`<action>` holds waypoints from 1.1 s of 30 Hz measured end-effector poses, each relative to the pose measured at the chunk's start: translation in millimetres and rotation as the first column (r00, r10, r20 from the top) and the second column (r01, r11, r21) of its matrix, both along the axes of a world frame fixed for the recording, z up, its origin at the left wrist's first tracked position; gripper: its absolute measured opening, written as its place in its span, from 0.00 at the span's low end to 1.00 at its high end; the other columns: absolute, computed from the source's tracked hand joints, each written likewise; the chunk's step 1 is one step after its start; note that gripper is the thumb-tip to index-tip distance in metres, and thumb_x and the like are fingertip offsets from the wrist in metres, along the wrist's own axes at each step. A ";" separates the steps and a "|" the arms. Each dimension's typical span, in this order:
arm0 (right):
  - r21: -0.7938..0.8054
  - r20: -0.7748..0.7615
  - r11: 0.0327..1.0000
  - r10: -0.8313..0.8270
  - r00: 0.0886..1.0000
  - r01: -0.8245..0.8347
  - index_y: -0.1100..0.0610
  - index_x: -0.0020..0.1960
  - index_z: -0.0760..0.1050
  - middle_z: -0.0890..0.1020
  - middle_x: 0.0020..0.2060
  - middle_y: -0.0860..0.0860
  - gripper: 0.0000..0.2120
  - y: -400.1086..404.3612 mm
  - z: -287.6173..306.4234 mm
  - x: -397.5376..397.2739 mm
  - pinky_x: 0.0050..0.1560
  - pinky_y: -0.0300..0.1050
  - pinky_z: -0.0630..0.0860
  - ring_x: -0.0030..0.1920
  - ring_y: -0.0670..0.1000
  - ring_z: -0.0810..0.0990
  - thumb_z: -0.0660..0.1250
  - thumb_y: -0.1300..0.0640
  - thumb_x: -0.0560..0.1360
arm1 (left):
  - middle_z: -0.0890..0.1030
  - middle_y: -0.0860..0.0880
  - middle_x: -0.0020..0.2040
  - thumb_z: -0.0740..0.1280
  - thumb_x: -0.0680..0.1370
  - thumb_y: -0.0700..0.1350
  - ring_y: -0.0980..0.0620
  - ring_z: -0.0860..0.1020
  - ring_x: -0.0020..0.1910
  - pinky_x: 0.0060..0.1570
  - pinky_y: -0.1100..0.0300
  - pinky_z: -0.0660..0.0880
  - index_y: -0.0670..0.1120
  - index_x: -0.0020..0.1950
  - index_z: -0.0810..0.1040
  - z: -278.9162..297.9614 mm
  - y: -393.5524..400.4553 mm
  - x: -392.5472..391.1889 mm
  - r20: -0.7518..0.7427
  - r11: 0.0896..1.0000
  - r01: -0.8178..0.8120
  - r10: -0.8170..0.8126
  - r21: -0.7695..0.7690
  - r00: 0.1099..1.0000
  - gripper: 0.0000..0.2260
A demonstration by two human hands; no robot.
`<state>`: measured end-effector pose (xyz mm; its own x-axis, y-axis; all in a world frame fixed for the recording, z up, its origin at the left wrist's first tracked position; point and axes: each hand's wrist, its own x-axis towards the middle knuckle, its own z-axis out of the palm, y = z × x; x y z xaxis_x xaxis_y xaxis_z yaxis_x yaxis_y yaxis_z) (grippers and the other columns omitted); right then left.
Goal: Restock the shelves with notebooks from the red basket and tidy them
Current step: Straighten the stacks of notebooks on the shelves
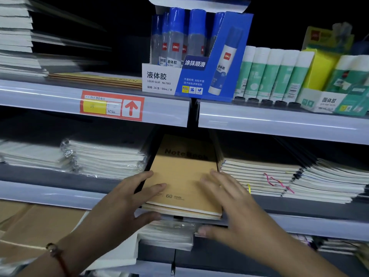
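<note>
- Left hand (127,198): fingers spread flat on the top notebook's (179,176) left side, thumb under the stack's front edge.
- Right hand (231,208): fingers spread over the right side, thumb below; blurred.
- Notebook: brown kraft stack at the middle shelf's (299,218) front edge.
- Neighbours: wrapped pads (103,158) left, spiral books (259,176) right.
</note>
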<state>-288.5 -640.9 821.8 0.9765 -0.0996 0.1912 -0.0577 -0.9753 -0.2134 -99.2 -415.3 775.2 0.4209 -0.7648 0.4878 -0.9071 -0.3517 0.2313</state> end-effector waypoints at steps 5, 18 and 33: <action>-0.194 -0.026 0.968 0.160 0.987 -0.162 0.35 0.78 0.51 0.52 0.78 0.37 0.33 -24.7 0.0 16.4 0.74 0.34 0.43 0.75 0.37 0.44 0.64 0.42 0.79 | 0.72 0.56 0.71 0.50 0.75 0.74 0.57 0.70 0.64 0.55 0.58 0.76 0.62 0.72 0.69 12.0 -3.0 5.4 0.162 0.999 -0.036 0.029 0.039 0.986 0.31; -0.402 -0.050 0.914 0.028 0.998 -0.045 0.50 0.80 0.52 0.59 0.79 0.51 0.35 -29.9 14.1 66.9 0.67 0.46 0.69 0.75 0.52 0.64 0.64 0.61 0.79 | 0.84 0.46 0.53 0.57 0.75 0.66 0.43 0.77 0.49 0.50 0.48 0.66 0.48 0.62 0.82 36.4 -47.1 38.0 0.562 0.972 -0.196 0.091 0.130 0.822 0.29; -0.432 -0.221 0.902 -0.098 0.970 -0.007 0.50 0.70 0.69 0.80 0.56 0.53 0.20 -33.0 46.3 107.3 0.46 0.49 0.76 0.55 0.57 0.79 0.59 0.44 0.82 | 0.82 0.53 0.38 0.51 0.78 0.67 0.46 0.79 0.39 0.41 0.55 0.61 0.55 0.56 0.84 43.2 -59.5 65.9 0.436 0.977 -0.187 0.123 0.106 0.891 0.27</action>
<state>-181.2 -673.9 868.1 0.9945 -0.1049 -0.0053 -0.1004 -0.9637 0.2475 -33.2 -474.8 818.4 0.3163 -0.7812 0.5381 -0.8384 -0.4956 -0.2267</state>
